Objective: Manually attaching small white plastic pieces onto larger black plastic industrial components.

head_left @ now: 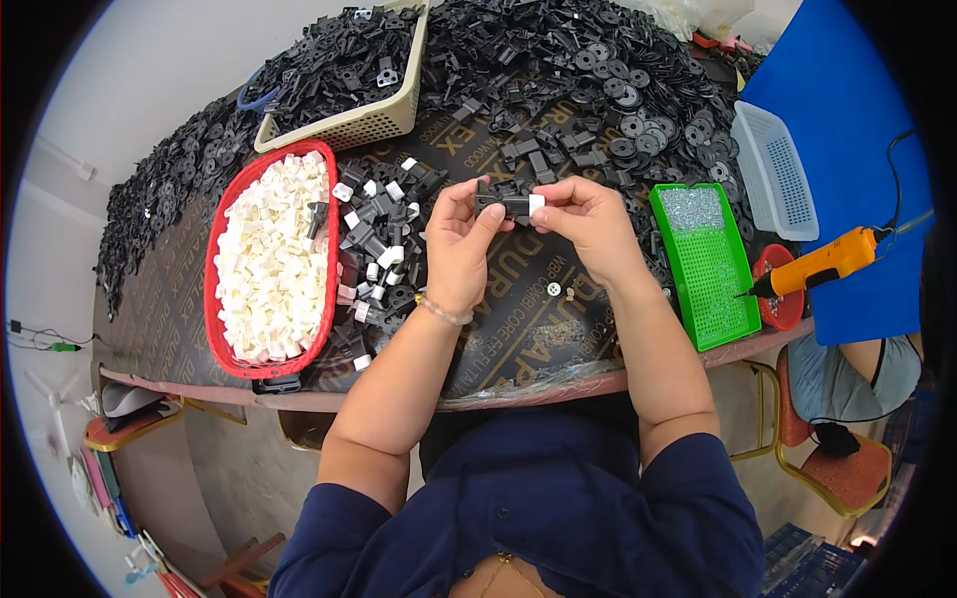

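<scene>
Above the middle of the table, my left hand (461,244) pinches a black plastic part (510,205) that lies sideways. At the part's right end sits a white cap (536,203), gripped between the thumb and fingers of my right hand (590,227). The cap touches the black part; how deep it sits I cannot tell. Left of my hands stands a red basket (213,289) full of white caps (271,269), with one dark part lying on top. Black parts with white caps on them (384,214) lie scattered between the basket and my left forearm.
Heaps of black parts and discs (598,75) cover the far table, beside a cream crate (344,132) of more. To the right are a green tray (690,339) with small shiny pieces, an orange power screwdriver (827,261), a red bowl (788,311) and a white basket (783,189).
</scene>
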